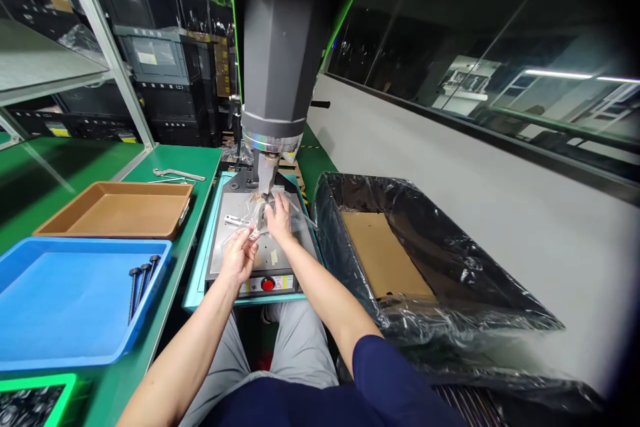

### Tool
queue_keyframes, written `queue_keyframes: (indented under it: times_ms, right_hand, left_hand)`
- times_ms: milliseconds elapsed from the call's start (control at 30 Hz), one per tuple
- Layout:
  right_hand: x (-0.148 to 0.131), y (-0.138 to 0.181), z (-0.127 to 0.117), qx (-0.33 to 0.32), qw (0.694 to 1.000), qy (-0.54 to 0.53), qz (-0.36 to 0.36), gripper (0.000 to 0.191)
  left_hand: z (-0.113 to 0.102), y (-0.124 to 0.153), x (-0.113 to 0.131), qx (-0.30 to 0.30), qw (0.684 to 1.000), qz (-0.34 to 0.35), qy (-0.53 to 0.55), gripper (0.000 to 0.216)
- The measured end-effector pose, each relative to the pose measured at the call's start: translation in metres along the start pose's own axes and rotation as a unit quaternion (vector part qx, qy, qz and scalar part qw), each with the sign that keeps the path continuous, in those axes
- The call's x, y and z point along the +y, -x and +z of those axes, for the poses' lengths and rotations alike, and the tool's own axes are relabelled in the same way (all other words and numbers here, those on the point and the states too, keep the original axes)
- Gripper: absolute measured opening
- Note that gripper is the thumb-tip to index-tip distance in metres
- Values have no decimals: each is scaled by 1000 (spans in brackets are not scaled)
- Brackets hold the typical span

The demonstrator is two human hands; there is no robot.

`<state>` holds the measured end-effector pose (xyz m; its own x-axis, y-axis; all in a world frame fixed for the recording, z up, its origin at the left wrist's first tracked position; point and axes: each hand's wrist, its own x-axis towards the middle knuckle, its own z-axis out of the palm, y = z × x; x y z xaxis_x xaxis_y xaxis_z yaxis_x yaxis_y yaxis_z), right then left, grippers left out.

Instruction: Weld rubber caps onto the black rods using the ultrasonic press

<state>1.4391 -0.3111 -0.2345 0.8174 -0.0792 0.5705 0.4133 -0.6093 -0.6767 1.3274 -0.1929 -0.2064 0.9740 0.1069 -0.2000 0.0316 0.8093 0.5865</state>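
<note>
Fingertips of my left hand (240,259) are drawn together on the near edge of a clear plastic piece (255,213), as I see it through the head camera. My right hand (281,219) reaches in beside it with bent fingers; whether it grips anything, I can't tell. The plastic lies just beyond the left fingertips and to the left of the right hand, below a tapered metal tool (267,177) and over a grey plate (225,203). Nearer me I see a red button (268,284). To my left, a blue tray (60,293) holds three black bolts (143,280) near its right wall, a brown tray (135,208) sits behind it, and a green crate (73,387) holds small dark parts (27,408). To my right, a black-lined bin (450,320) has a cardboard sheet (385,257) inside
</note>
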Motion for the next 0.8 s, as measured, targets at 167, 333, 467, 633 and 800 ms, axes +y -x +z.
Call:
queue_keyframes:
  times_ms: [167, 333, 467, 633, 800]
  right_hand:
    - [-2, -39, 5, -77, 996, 1, 40, 28]
    - [-11, -55, 0, -62, 997, -10, 44, 17]
    - [-16, -31, -14, 0, 997, -47, 55, 21]
    - [-19, 52, -38, -74, 969, -197, 131, 33]
    - [-37, 111, -61, -113, 956, -249, 110, 35]
  left_hand:
    - [5, -13, 9, 3, 1000, 0, -8, 10]
    - [9, -26, 20, 12, 1000, 17, -15, 9]
    - [7, -31, 22, 17, 999, 24, -13, 8]
    - [-9, -31, 11, 31, 999, 2, -34, 10]
    - [-38, -22, -6, 75, 992, -67, -75, 16]
